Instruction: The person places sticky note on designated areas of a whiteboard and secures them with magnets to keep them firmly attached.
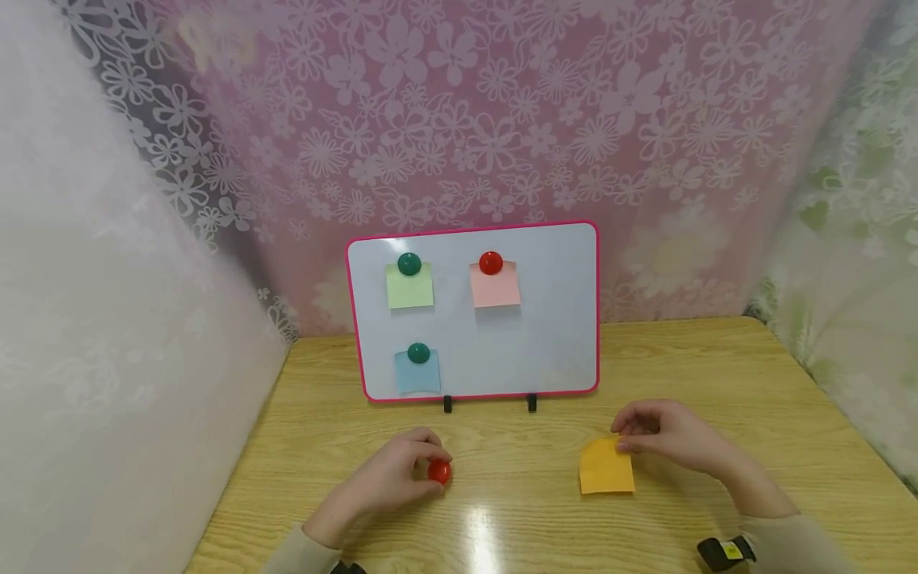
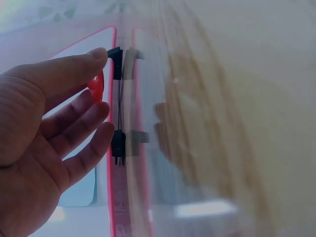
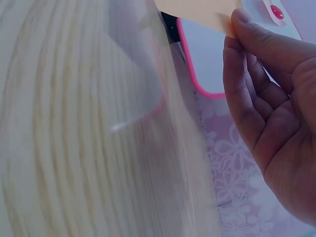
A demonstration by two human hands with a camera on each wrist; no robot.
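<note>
Head view: magnet and note are lying low on the wooden table (image 1: 717, 375), in front of the whiteboard (image 1: 531, 335).
Left hand (image 1: 390, 478): it is curling its fingers round a red magnet (image 1: 440, 472) and pinching it just above the table.
Right hand (image 1: 670, 438): it is pinching the top edge of an orange note (image 1: 606, 467), which is lying flat on the table, to the right of the magnet.
Board: it is already carrying a green note (image 1: 410, 287), a pink note (image 1: 496, 287) and a blue note (image 1: 417, 372), each one under its own magnet.

Left wrist view: the thumb (image 2: 74, 69) and the fingers are closing on the red magnet (image 2: 97, 86), and only its edge is showing between them.

Right wrist view: the fingertips (image 3: 247, 24) are holding the corner of the orange note (image 3: 197, 11); the other fingers are staying half bent.

Handling, magnet: I am judging it small, hard and smooth, so it is probably slipping easily; taking it by the sides of the dome seems best.
Handling, note: it is looking very light and thin, bending easily; holding it by one edge seems enough.
</note>
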